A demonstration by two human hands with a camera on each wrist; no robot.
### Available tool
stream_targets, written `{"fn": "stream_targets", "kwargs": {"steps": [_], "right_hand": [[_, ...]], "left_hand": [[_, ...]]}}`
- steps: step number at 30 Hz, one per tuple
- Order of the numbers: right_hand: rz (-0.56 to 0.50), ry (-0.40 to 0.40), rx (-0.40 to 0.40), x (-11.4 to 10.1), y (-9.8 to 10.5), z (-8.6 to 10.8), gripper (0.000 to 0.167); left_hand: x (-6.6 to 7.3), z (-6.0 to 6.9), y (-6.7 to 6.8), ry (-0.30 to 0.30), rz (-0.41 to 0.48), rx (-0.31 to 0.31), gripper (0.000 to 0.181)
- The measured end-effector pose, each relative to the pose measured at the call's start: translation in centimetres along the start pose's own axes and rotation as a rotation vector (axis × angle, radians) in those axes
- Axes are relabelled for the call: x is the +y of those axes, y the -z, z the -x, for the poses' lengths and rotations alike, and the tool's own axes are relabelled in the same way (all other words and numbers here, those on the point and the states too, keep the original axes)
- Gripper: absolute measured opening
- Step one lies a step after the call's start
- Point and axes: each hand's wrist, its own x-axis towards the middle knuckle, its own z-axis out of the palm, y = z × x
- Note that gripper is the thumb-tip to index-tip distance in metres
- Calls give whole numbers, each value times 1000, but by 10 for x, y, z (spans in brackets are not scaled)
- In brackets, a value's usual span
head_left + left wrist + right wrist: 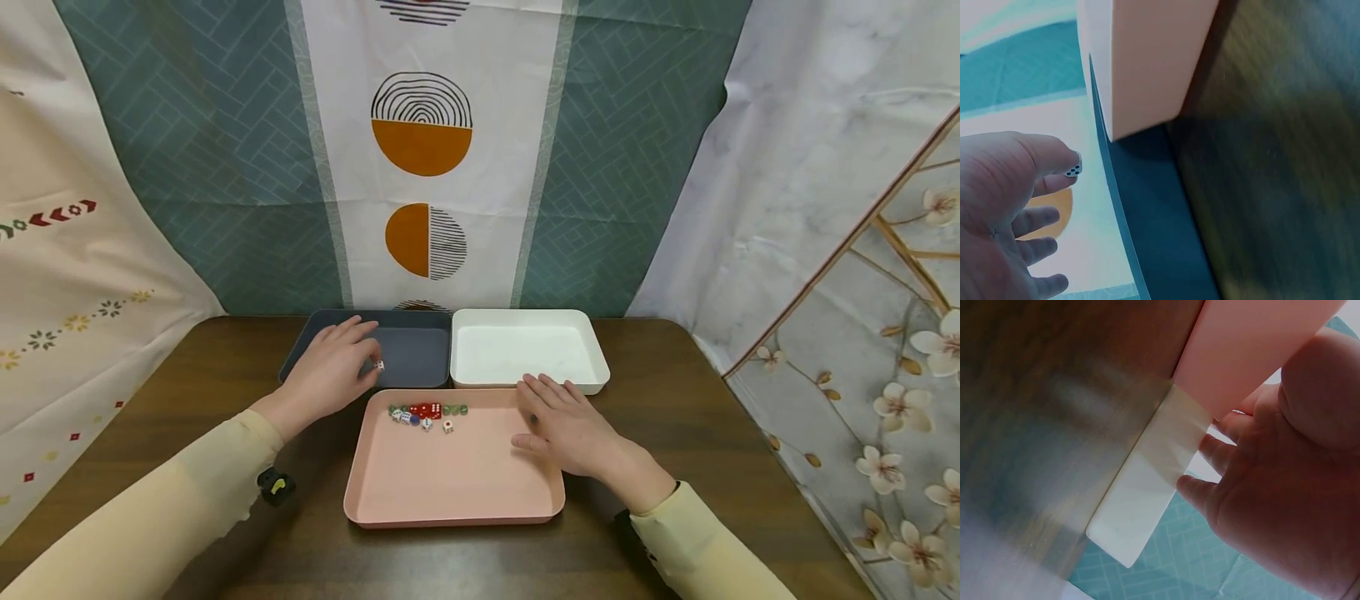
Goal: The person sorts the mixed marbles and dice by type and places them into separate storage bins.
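Observation:
My left hand (pixel 333 367) is over the dark grey tray (pixel 416 350) and pinches a small white die (pixel 380 365) between thumb and forefinger. In the left wrist view, black pips show on that die (pixel 1074 169) and the other fingers are spread loosely. My right hand (pixel 566 429) lies palm down over the right side of the pink tray (pixel 450 492), fingers extended towards the white tray; a small dark spot by its thumb is too small to identify. Near the pink tray's far edge lie red dice (pixel 426 410), white dice (pixel 447 426), and small green pieces (pixel 454 410).
The white tray (pixel 525 346) stands right of the dark grey one, both behind the pink tray on a brown wooden table (pixel 652 383). Patterned cloths (pixel 615 167) hang behind and at both sides of the table.

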Motion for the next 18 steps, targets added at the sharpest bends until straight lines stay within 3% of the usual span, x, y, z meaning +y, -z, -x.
{"fn": "stream_targets", "kwargs": {"steps": [10, 18], "right_hand": [[-15, 3, 6, -2, 1, 0, 85], [-8, -6, 2, -1, 0, 0, 85]], "left_hand": [[-9, -17, -12, 3, -55, 4, 7], [-16, -29, -20, 52, -51, -51, 7]]}}
